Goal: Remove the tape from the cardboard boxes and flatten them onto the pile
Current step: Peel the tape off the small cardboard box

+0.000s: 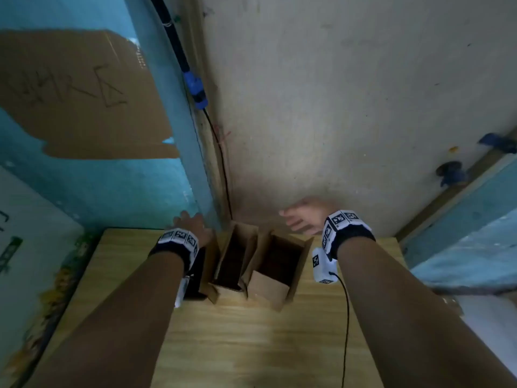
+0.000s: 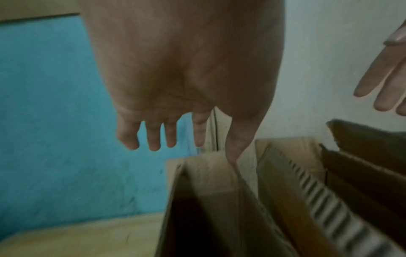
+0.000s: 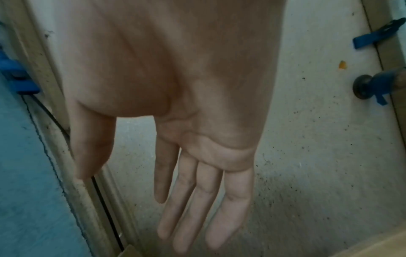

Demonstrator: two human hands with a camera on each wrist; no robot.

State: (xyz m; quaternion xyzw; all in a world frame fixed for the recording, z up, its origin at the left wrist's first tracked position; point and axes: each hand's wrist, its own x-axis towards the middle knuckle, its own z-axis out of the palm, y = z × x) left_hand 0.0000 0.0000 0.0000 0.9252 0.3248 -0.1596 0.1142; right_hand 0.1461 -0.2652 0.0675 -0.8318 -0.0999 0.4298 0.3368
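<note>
At the bottom of the head view my wooden bench (image 1: 251, 331) fills the frame, pushed into a corner where a blue wall (image 1: 179, 175) on the left meets a pale, speckled wall (image 1: 335, 107) on the right.

In the lower middle of that view, at the bench's far edge, the cardboard boxes (image 1: 260, 264) stand upright and side by side, three as far as I can count. Their tops gape open and their insides are dark; none is flattened yet. I can make out no tape on them from here, so whether any is left to peel is hidden from me. No pile of flattened boxes shows on the bench; a flat sheet of cardboard (image 1: 84, 93) with handwriting sits in the upper left of the frame against the blue wall, and I cannot tell if it belongs to the pile. By my reckoning the job is near its start.

My left hand (image 1: 193, 224) hovers left of centre, just above the leftmost box, fingers (image 2: 153, 137) spread and loose, gripping nothing. My right hand (image 1: 303, 217) hangs right of centre beyond the boxes, fingers (image 3: 191, 208) straight and together, also empty.
</note>
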